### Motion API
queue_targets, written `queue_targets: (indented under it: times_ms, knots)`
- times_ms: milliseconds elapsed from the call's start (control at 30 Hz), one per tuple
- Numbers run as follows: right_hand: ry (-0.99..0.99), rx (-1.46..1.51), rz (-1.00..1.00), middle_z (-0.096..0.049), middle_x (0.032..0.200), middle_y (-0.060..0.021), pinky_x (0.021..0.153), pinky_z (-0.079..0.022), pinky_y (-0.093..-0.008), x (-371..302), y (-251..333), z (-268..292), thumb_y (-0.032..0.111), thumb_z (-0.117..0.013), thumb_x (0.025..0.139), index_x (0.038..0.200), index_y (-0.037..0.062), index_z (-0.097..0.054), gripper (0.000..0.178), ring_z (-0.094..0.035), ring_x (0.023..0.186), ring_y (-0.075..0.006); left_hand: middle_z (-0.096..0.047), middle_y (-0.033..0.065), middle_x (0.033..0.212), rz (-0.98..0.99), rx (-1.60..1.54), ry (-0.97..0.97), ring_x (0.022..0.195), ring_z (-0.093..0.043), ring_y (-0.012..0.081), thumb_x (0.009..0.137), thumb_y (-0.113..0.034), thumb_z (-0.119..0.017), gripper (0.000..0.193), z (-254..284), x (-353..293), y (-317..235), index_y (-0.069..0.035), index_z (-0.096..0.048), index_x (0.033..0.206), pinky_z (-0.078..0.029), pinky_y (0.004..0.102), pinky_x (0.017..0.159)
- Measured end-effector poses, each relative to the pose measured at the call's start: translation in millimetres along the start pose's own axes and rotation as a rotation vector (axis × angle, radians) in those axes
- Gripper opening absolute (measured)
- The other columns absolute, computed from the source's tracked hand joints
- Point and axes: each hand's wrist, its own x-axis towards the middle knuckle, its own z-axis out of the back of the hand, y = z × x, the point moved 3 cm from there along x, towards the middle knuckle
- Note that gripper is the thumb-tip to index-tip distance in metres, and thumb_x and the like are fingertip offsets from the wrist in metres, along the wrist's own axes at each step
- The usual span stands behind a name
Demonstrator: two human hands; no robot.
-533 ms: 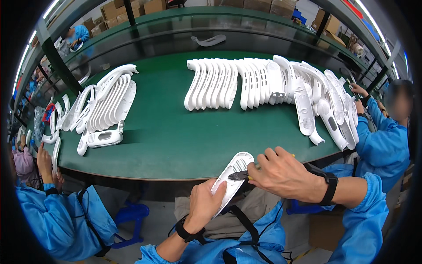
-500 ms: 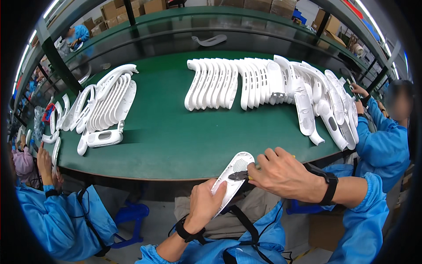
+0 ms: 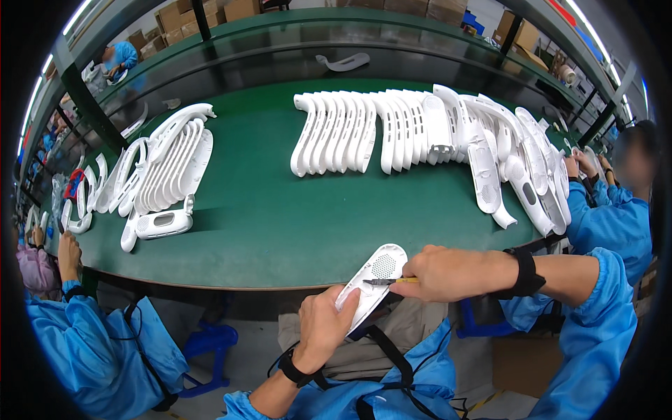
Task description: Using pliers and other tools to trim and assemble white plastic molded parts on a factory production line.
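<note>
My left hand (image 3: 322, 323) is closed on the lower part of a white plastic shell (image 3: 393, 256), thumb on its hollow inner face. The shell slants up to the right in front of the table edge, and a patch of small round holes fills its upper end. In my right hand (image 3: 458, 273) is a pair of cutting pliers (image 3: 379, 282) with dark jaws and yellow handles. Their jaw tips are at the inside of the shell, just below the holes. My right fingers hide most of the handles.
A long row of curved white shells (image 3: 336, 133) stands on the green table (image 3: 245, 245), running into a loose pile (image 3: 528, 161) at right. More shells (image 3: 171, 164) are stacked at left. One lies on the dark shelf (image 3: 294, 66) behind. Co-workers in blue sit on both sides.
My right hand has turned over, its back now facing up more, and the pliers lie flatter with their jaws seen edge-on. The shell has stayed nearly in place in my left hand.
</note>
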Motion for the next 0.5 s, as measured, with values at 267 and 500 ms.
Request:
queue_targets:
  times_ms: [267, 500]
  knots:
    - [0.435, 0.443, -0.292, -0.059, 0.065, -0.0136, 0.065, -0.050, -0.0409, 0.1, -5.3, 16.7, 0.048, -0.044, 0.098, 0.090, -0.0039, -0.061, 0.056, -0.061, 0.062, -0.0306, -0.061, 0.0215, 0.063, 0.015, -0.030, 0.003, 0.060, -0.062, 0.0399, 0.088, -0.029, -0.062, 0.029, -4.1, -2.4, 5.4, -0.001, -0.069, 0.085, -0.047, 0.0443, 0.056]
    - [-0.466, 0.765, 0.270, -0.054, 0.083, -0.0061, 0.075, -0.044, -0.0302, -8.7, 36.9, 15.0, 0.025, -0.051, 0.100, 0.101, 0.0010, -0.052, 0.024, -0.053, 0.079, -0.0160, -0.061, 0.0248, 0.066, 0.059, -0.099, -0.035, 0.065, -0.063, 0.0416, 0.090, -0.031, -0.058, 0.034, -9.5, -6.7, -1.5, 0.001, -0.069, 0.087, -0.048, 0.0461, 0.060]
